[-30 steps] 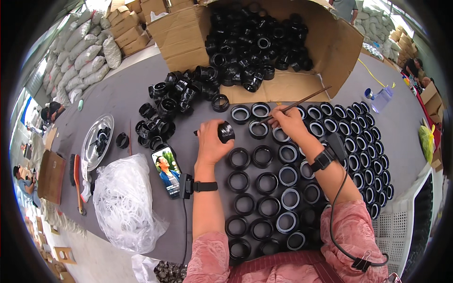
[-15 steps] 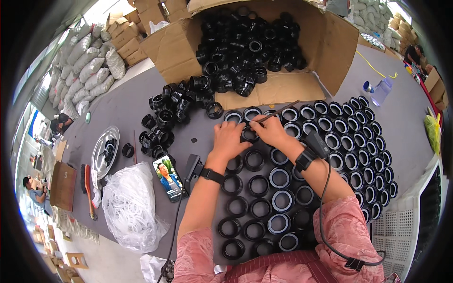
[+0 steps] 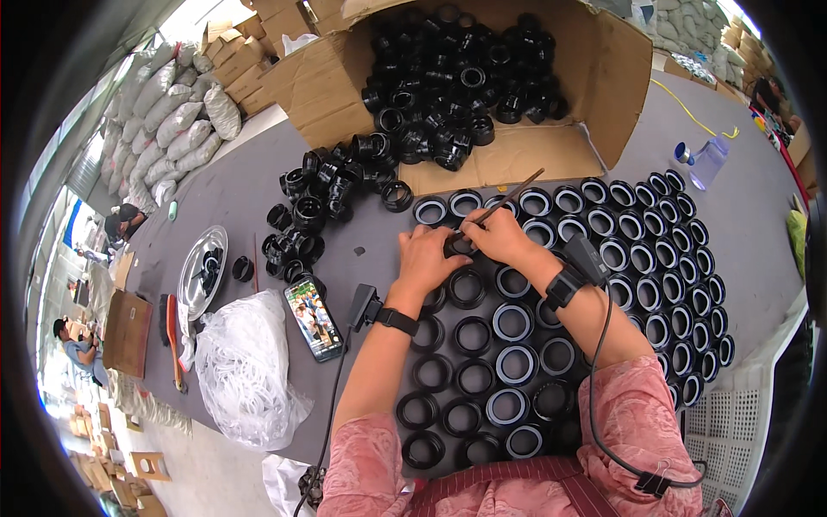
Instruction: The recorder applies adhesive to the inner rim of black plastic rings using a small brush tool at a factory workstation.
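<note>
Your left hand (image 3: 425, 257) grips a black ring (image 3: 459, 247), your right hand (image 3: 500, 237) pinches a stick (image 3: 518, 189); pale-lined rings (image 3: 497, 322) fill the right, unlined rings (image 3: 457, 337) remain at near left

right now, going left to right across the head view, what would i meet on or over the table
Brush, plastic bag, phone, left hand, right hand, bottle.

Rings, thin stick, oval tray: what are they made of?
Black rings: probably plastic, glossy, with bright highlights.
Thin stick: perhaps wood, dark brown, little shine; coated metal possible.
Oval tray: likely polished metal, silvery with bright glints; clear plastic not excluded.
</note>
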`<state>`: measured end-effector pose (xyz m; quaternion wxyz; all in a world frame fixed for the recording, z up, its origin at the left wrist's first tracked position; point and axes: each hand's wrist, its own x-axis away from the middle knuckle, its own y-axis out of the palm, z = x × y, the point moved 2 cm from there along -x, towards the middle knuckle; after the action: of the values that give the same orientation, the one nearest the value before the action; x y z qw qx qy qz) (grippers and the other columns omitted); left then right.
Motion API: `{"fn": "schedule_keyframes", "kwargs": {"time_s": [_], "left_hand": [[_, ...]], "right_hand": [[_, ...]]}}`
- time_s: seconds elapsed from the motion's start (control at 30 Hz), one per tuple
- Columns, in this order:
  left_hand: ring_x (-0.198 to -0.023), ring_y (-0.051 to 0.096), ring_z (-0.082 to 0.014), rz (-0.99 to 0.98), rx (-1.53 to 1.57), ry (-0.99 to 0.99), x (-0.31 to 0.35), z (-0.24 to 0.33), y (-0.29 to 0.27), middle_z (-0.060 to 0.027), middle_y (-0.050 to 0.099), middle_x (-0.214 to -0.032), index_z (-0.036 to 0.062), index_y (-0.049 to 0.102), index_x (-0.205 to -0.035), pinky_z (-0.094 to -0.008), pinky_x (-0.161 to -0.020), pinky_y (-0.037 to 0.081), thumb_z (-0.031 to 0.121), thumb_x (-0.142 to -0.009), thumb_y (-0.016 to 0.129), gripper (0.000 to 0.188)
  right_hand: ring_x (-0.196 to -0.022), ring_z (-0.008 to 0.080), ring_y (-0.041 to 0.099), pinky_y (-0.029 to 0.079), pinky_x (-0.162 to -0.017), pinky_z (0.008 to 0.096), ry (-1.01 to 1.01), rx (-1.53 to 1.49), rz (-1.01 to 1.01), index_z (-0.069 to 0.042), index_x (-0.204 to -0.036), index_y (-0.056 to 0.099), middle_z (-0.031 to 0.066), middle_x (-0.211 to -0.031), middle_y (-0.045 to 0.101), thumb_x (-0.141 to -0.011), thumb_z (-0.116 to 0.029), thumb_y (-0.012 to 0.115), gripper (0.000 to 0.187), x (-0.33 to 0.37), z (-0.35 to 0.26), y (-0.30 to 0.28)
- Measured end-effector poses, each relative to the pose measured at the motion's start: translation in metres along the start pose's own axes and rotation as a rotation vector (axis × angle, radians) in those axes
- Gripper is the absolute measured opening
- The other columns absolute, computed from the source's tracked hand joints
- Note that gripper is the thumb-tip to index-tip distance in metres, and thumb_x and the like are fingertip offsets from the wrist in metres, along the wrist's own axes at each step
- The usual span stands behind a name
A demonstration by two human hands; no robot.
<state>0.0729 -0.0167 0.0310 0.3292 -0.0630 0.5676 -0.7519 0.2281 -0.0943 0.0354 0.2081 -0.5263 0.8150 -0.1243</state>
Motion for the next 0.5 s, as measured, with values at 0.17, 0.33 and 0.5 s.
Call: {"fn": "schedule_keyframes", "kwargs": {"time_s": [0.17, 0.33, 0.5], "left_hand": [[-0.104, 0.056, -0.0247, -0.006, -0.005, -0.007, 0.0, 0.001, -0.003, -0.0059, 0.071, -0.097, 0.0128, 0.074, -0.103, -0.0392, -0.089, 0.032, 0.046, -0.065, 0.084, 0.051], [-0.104, 0.055, -0.0253, -0.022, -0.028, 0.004, 0.002, -0.001, -0.003, -0.0095, 0.07, -0.098, 0.0134, 0.075, -0.102, -0.0393, -0.09, 0.033, 0.049, -0.066, 0.082, 0.051], [-0.105, 0.056, -0.0259, -0.009, -0.006, 0.033, -0.001, 0.0, 0.0, -0.0117, 0.069, -0.097, 0.0133, 0.075, -0.103, -0.0394, -0.09, 0.033, 0.048, -0.068, 0.081, 0.049]], "right_hand": [[-0.06, 0.0219, 0.069, 0.054, -0.06, 0.033, 0.098, -0.046, -0.177, 0.005, -0.084, 0.07, 0.016, -0.069, 0.069, -0.083, -0.012, 0.06, 0.02, -0.008, -0.001, -0.009], [-0.06, 0.0251, 0.069, 0.055, -0.06, 0.0356, 0.17, 0.157, -0.29, 0.005, -0.083, 0.069, 0.0172, -0.07, 0.069, -0.081, -0.01, 0.062, 0.017, -0.013, -0.03, -0.029], [-0.077, 0.0432, 0.064, 0.053, -0.069, 0.0445, -0.154, 0.562, -0.007, 0.002, -0.087, 0.07, 0.0248, -0.078, 0.066, -0.083, -0.013, 0.063, 0.017, -0.015, -0.026, -0.022]]}}
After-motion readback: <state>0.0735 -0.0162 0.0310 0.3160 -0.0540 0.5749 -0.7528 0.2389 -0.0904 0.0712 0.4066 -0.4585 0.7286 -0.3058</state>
